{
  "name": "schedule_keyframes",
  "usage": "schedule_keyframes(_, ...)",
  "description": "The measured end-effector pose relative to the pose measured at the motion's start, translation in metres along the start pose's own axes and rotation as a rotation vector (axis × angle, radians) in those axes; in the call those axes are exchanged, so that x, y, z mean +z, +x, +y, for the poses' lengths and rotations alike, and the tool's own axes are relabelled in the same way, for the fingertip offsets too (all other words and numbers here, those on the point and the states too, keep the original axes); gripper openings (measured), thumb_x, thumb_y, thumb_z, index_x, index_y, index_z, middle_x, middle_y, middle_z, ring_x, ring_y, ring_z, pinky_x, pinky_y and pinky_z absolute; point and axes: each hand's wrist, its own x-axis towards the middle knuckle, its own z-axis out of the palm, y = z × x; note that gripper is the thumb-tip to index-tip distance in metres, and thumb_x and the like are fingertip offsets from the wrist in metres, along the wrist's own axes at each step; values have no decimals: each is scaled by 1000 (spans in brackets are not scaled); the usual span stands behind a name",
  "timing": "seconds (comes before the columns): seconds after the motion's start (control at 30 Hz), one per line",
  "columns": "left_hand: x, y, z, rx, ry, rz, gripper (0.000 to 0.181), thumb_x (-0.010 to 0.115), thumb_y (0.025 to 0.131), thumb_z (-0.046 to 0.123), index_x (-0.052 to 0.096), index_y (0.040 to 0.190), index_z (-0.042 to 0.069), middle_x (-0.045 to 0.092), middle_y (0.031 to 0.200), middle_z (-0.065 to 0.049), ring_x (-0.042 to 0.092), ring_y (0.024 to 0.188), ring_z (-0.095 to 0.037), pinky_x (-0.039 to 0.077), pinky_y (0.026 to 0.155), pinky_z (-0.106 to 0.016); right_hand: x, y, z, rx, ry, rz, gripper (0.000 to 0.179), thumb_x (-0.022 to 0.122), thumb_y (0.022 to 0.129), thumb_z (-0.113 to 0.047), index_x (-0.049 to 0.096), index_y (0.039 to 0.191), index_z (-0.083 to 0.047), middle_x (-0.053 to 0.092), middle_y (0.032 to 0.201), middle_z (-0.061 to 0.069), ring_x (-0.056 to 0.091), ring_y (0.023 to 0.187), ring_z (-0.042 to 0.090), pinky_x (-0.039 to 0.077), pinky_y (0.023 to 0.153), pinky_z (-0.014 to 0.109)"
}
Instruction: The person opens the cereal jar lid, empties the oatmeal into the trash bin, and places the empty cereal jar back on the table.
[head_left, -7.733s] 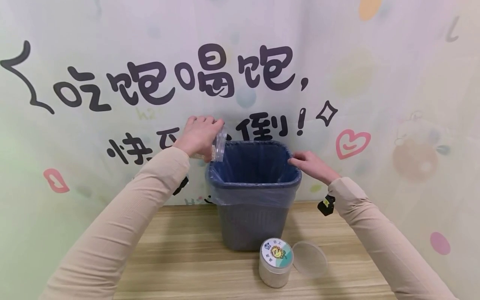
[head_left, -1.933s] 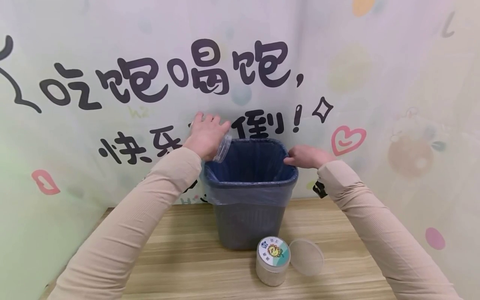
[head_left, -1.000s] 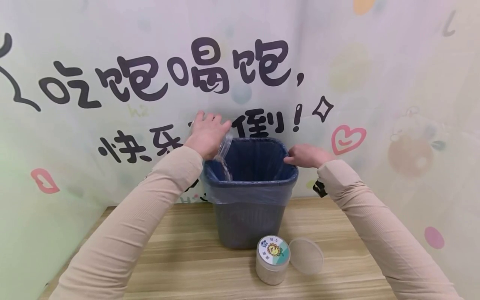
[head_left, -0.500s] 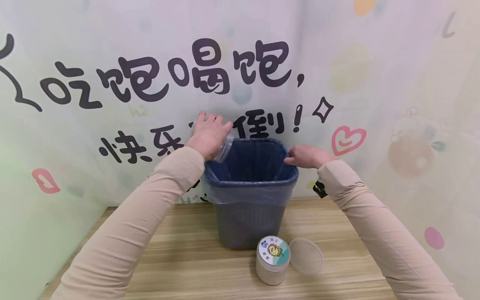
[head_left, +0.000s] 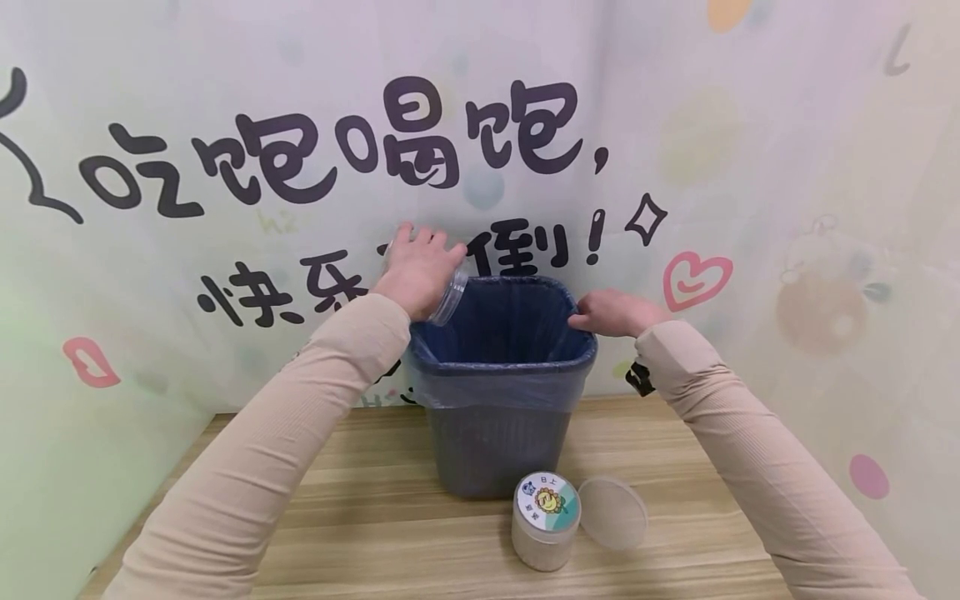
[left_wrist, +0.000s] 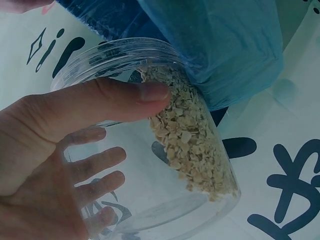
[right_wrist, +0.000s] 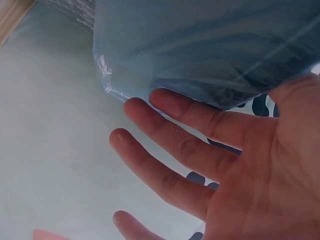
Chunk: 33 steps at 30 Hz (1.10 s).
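Here, the left grip (head_left: 422,271) curls round a tilted jar (left_wrist: 145,200) of flakes (left_wrist: 187,140), mouth by the left rim of the bin (head_left: 495,450). The right grip (head_left: 615,312), fingers apart, touches its right rim. A tub (head_left: 542,546) stands nearer, on the counter (head_left: 360,517).

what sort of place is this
Probably a staged work corner: a pale wood-grain tabletop, a whitish backdrop with large black Chinese lettering, and a grey bin with a blue plastic liner.

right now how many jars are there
2: a clear jar tilted in the left hand, and a labelled jar on the table by the bin, which may hide others.
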Motion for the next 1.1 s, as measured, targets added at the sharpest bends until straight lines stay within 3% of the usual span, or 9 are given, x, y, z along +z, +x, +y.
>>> schedule_keyframes(0.2,-2,3,-4,4,2,-38,75,74,73,4,41,140,12,42,138,-18,37,126,-37,21,106,-52,-1,0,0,-3,6,1,28,48,93,-19,64,86,3,59,76,6,54,71,23,46,73,39)
schedule_keyframes(0.33,-5,5,-12,19,-10,-90,85,77,64,1,39,139,10,42,138,-18,37,126,-38,23,105,-53,0,-1,0,-2,14,13,28,48,94,-19,64,86,3,60,77,6,55,73,23,46,74,39)
schedule_keyframes(0.43,-7,6,-22,29,-46,-128,95,82,57,4,37,140,8,42,139,-19,37,127,-39,24,106,-54,1,-2,0,3,32,15,28,48,94,-20,65,87,2,60,77,6,55,73,23,45,74,39)
schedule_keyframes(0.53,-8,6,-32,32,-99,-166,98,84,58,9,35,142,6,42,140,-20,36,129,-40,23,107,-56,2,-3,0,9,46,18,28,48,94,-20,64,85,1,58,75,5,54,72,23,44,72,38)
schedule_keyframes(0.73,-8,2,-47,42,-187,-209,90,86,60,10,39,136,4,48,132,-20,43,122,-39,27,104,-58,4,-3,2,14,56,33,27,49,94,-20,63,84,0,57,75,5,53,73,23,44,72,38)
schedule_keyframes(0.93,-10,-1,-45,43,-208,-208,84,86,58,8,43,130,5,52,124,-18,47,116,-37,30,101,-57,4,-3,2,16,79,20,28,49,94,-21,65,87,1,58,76,5,54,74,22,44,73,38)
schedule_keyframes(1.1,-14,-3,-38,29,-162,-199,88,85,57,4,43,133,5,52,126,-18,47,116,-37,30,100,-54,3,-3,2,19,92,9,29,48,95,-21,64,88,1,58,77,4,53,75,22,44,74,38)
